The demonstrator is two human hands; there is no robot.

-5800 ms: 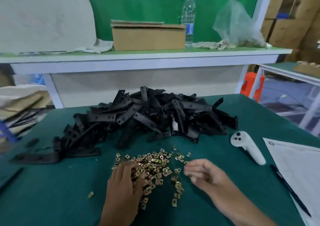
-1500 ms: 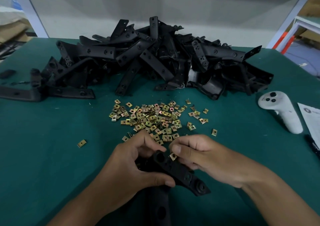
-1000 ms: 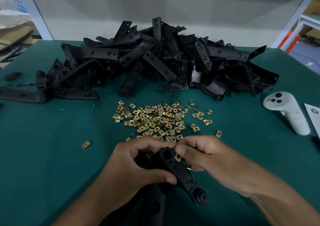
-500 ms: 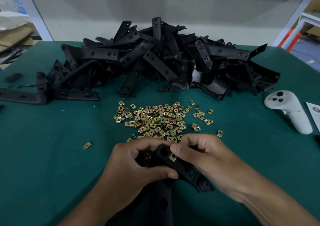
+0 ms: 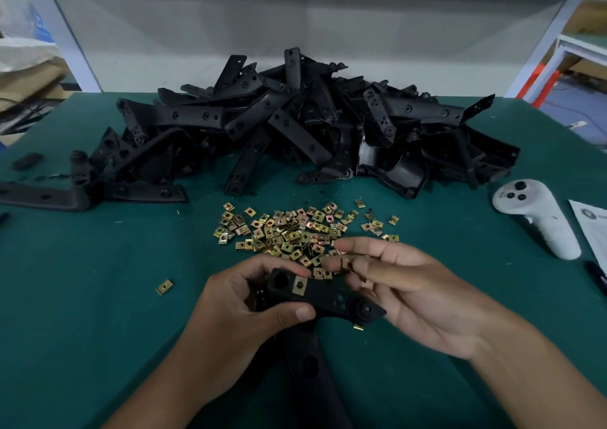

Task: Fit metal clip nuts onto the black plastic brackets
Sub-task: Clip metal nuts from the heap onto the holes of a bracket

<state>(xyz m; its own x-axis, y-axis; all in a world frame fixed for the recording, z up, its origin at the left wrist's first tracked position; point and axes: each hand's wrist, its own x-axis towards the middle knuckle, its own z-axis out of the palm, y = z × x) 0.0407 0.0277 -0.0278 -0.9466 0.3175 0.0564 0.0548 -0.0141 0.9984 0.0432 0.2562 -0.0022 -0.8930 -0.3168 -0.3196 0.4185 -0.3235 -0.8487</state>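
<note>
One clip nut seated on a black bracket held over the green table.

The left hand (image 5: 243, 300) grips the black plastic bracket (image 5: 323, 297) with thumb below and fingers curled over its end; a brass clip nut (image 5: 299, 286) sits on the bracket just beside those fingertips. The right hand (image 5: 404, 289) hovers at the bracket's other side, fingers loosely curled, pinching small clip nuts (image 5: 345, 264) at its fingertips. The loose pile of clip nuts (image 5: 295, 230) lies just beyond the bracket, the heap of brackets (image 5: 295, 133) farther beyond, a white controller (image 5: 538, 218) well to the bracket's right.
</note>
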